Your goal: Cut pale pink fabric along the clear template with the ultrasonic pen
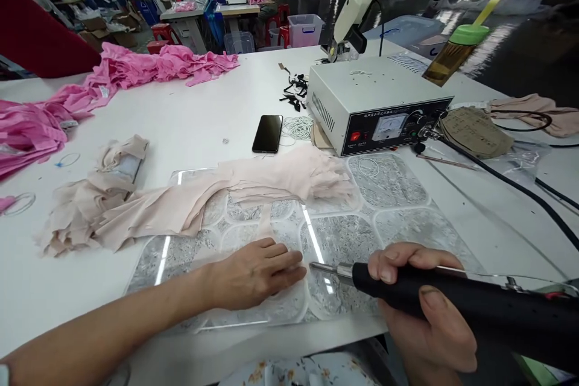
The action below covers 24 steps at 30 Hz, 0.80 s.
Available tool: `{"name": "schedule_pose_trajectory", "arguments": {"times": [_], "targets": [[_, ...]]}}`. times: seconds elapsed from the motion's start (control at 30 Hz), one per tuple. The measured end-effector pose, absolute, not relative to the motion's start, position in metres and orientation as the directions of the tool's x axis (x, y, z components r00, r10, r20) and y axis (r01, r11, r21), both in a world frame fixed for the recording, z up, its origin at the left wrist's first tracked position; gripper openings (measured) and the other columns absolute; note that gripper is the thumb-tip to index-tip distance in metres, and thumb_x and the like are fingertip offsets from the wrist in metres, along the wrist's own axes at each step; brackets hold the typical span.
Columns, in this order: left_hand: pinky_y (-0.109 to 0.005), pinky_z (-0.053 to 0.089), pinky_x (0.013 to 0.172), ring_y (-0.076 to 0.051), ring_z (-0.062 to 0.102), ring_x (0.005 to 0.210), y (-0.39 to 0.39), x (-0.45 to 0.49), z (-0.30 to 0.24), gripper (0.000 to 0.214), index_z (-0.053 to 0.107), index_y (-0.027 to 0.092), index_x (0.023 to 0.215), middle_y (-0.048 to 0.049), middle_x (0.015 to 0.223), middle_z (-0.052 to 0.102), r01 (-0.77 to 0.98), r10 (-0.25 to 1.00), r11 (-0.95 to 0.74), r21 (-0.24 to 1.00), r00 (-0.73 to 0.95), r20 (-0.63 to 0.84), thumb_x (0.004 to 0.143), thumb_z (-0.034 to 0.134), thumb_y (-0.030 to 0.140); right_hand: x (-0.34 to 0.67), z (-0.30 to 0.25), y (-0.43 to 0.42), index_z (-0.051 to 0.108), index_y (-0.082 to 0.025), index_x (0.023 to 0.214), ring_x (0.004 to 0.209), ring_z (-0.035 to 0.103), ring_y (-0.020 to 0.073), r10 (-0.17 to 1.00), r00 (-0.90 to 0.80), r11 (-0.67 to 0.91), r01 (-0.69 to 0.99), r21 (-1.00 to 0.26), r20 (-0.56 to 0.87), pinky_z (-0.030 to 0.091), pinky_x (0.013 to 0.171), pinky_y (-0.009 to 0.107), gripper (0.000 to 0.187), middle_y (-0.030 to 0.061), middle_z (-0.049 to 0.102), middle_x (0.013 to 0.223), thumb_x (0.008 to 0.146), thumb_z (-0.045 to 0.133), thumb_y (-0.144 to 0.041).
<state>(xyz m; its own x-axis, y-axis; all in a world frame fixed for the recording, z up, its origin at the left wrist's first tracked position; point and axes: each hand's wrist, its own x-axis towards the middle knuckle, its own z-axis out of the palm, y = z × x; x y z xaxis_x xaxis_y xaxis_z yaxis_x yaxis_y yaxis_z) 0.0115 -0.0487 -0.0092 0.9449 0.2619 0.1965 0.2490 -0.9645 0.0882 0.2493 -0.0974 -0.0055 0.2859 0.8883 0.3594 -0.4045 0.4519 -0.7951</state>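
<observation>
My right hand point(429, 307) is wrapped round a thick black handheld ultrasonic welder point(479, 310) with a slim metal tip. That tip points left and sits just off the fingertips of my left hand point(260, 271). My left hand lies palm down with its fingers stretched out over a glossy marble-patterned mat point(341, 247). A narrow beige fabric strip point(266, 222) runs out from beneath it; the part under the palm is hidden. Beyond the hand, a stack of beige fabric pieces point(289, 175) spreads across the mat, meeting another beige pile point(94, 211) on the left.
A grey control box point(384, 96) with a dial stands at the back right; a black cable point(520, 187) leads from it. A phone point(267, 133), pink fabric point(149, 66), a brown fabric stack point(474, 131) and a green-lidded cup point(456, 54) also occupy the white table point(190, 114).
</observation>
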Motion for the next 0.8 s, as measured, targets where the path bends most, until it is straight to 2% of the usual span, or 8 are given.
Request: {"name": "schedule_pose_trajectory", "arguments": {"times": [0.23,0.5,0.67,0.8], "targets": [[-0.030,0.046,0.069,-0.015,0.054,0.075,-0.0498,0.0119,-0.0059,0.026,0.056,0.008,0.120,-0.0110,0.104,0.064,0.248,0.260,-0.965,0.085,0.943,0.209,0.100,0.041,0.009,0.2475,-0.0072,-0.0981,0.062,-0.023,0.096,0.065,0.057,0.0118,0.897,0.247,0.441,-0.436,-0.785,0.367,0.054,0.061,0.030,0.010,0.0019,0.061,0.085,0.086,0.061,-0.026],[-0.030,0.050,0.070,-0.016,0.058,0.080,-0.0529,0.0125,-0.0069,0.026,0.055,0.007,0.122,-0.0132,0.105,0.066,0.266,0.272,-0.962,0.056,0.936,0.225,0.100,0.041,0.008,0.2492,-0.0085,-0.0987,0.060,-0.024,0.097,0.066,0.058,0.0112,0.901,0.236,0.433,-0.427,-0.794,0.365,0.055,0.063,0.030,0.009,0.0013,0.061,0.087,0.088,0.060,-0.026],[-0.030,0.049,0.066,-0.016,0.057,0.077,-0.0561,0.0114,-0.0078,0.022,0.058,0.004,0.115,-0.0149,0.108,0.067,0.273,0.276,-0.961,0.047,0.923,0.270,0.098,0.044,0.006,0.2510,-0.0100,-0.0992,0.059,-0.024,0.098,0.066,0.057,0.0113,0.905,0.219,0.425,-0.423,-0.801,0.364,0.055,0.064,0.030,0.010,0.0011,0.060,0.088,0.088,0.059,-0.026],[-0.031,0.048,0.065,-0.017,0.058,0.077,-0.0562,0.0118,-0.0056,0.025,0.059,0.002,0.114,-0.0144,0.104,0.068,0.244,0.247,-0.969,0.045,0.933,0.263,0.099,0.039,0.005,0.2515,-0.0107,-0.0988,0.059,-0.025,0.097,0.065,0.056,0.0116,0.907,0.235,0.420,-0.424,-0.802,0.350,0.055,0.063,0.031,0.009,0.0013,0.060,0.087,0.088,0.059,-0.026]]}}
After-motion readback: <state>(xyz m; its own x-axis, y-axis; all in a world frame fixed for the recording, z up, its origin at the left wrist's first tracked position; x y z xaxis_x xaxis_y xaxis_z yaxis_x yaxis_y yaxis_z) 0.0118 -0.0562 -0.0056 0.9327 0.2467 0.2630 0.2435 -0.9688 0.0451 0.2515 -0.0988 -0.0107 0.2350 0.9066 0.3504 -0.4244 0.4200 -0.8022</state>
